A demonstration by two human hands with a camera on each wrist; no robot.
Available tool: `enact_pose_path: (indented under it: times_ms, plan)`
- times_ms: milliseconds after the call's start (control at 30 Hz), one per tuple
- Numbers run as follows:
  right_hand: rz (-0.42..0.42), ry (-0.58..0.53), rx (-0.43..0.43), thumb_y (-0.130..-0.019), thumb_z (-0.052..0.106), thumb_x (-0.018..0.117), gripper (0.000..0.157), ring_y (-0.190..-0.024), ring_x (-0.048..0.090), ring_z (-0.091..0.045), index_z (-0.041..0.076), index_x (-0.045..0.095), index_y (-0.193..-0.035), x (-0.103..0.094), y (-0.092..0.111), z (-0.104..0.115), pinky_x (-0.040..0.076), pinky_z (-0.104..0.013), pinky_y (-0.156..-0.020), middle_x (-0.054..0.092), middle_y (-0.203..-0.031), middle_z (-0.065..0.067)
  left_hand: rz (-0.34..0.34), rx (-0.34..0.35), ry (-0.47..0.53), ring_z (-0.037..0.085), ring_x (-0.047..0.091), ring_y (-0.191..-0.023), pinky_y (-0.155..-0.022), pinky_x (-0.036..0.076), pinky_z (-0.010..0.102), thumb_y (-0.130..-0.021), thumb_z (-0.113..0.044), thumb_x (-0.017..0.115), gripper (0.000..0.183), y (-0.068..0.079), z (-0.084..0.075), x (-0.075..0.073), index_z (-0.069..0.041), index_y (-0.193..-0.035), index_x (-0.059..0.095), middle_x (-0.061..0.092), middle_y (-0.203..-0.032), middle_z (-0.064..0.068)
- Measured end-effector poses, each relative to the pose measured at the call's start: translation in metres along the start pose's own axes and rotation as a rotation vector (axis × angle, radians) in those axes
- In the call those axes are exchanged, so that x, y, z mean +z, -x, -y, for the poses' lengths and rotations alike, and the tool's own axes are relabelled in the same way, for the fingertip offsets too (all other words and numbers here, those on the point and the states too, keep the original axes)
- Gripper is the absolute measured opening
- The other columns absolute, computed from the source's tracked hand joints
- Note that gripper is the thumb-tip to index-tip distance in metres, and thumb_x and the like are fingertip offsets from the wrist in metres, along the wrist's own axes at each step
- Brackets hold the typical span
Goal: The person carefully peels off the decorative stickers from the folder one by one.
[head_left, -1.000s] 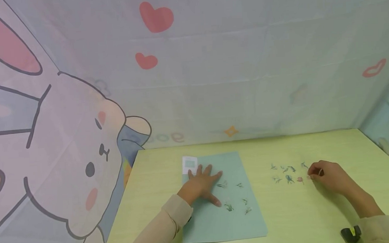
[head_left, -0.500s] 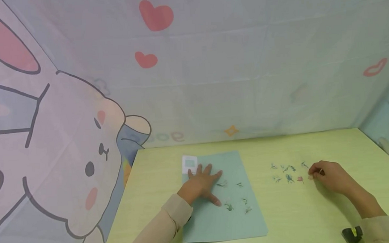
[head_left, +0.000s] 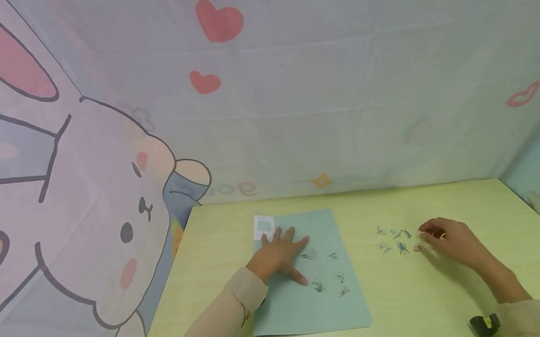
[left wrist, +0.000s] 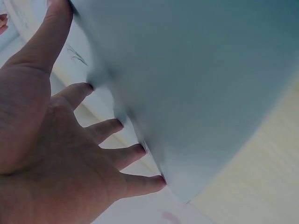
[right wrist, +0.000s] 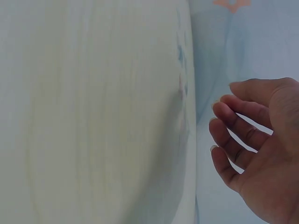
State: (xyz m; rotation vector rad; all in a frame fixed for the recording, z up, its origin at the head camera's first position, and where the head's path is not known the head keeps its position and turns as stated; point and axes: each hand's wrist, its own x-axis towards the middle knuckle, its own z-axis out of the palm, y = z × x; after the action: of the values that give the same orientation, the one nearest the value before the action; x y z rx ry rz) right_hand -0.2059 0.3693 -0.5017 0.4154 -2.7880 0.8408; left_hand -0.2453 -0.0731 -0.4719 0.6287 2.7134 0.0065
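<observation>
My left hand [head_left: 280, 256] rests flat with spread fingers on a pale blue-green sheet [head_left: 299, 313], as the left wrist view also shows. Several small green plant cutouts, such as a leafy sprig [head_left: 318, 286], lie on the sheet right of that hand. On the table, my right hand [head_left: 451, 241] hovers at the right end of a group of small flower cutouts, among them a blue flower [head_left: 402, 247] and a pink flower [head_left: 417, 248]. In the right wrist view its fingers [right wrist: 229, 137] are loosely bent, thumb apart from the index finger, and nothing shows between them.
The yellow-green table [head_left: 220, 271] meets a printed cloth backdrop [head_left: 294, 112] at its far edge. A white label [head_left: 264, 226] lies at the sheet's upper left corner. Beside the right sleeve sits a small black object [head_left: 484, 325] with a yellow part.
My right hand has shifted a little left and away from me, and now covers the upper right flower cutout. The left hand and the sheet have stayed in place.
</observation>
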Motion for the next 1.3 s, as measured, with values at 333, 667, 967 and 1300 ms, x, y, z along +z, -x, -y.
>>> enact_pose_path:
  times_ms: [333,667,967,1300]
  plan:
    - [-0.020,-0.106,-0.121,-0.101,0.013,0.073,0.019,-0.085,0.061,-0.003,0.004,0.075,-0.118,0.015,-0.022,0.043,0.053,-0.027,-0.075,0.069,-0.096,0.009,0.027,-0.009,0.010,0.044,0.014,-0.161,-0.121,0.019,0.073,-0.073,-0.066,0.089,0.113,0.000,0.003,-0.004,-0.037,-0.167,0.035,0.019,-0.176,0.008]
    - [-0.022,-0.167,-0.186,-0.101,0.012,0.073,0.016,-0.086,0.063,-0.007,0.008,0.076,-0.116,0.038,-0.040,0.077,0.056,-0.035,-0.077,0.070,-0.099,0.009,0.034,-0.020,0.011,0.043,0.011,-0.162,-0.121,0.017,0.074,-0.076,-0.066,0.087,0.111,0.000,0.003,-0.002,-0.037,-0.168,0.032,0.017,-0.177,0.008]
    - [0.014,-0.213,-0.195,-0.102,0.013,0.073,0.017,-0.087,0.065,-0.011,0.007,0.075,-0.118,0.052,-0.053,0.093,0.054,-0.032,-0.078,0.071,-0.101,0.007,0.033,-0.029,-0.002,0.042,0.011,-0.162,-0.121,0.016,0.074,-0.077,-0.067,0.086,0.111,0.001,0.002,-0.001,-0.038,-0.168,0.030,0.016,-0.177,0.007]
    - [0.057,-0.241,-0.190,-0.101,0.014,0.073,0.019,-0.088,0.065,-0.011,0.006,0.075,-0.119,0.070,-0.062,0.106,0.055,-0.035,-0.080,0.071,-0.099,0.008,0.048,-0.029,-0.001,0.042,0.008,-0.162,-0.122,0.015,0.073,-0.079,-0.066,0.085,0.109,-0.004,0.000,-0.001,-0.040,-0.168,0.028,0.013,-0.178,0.007]
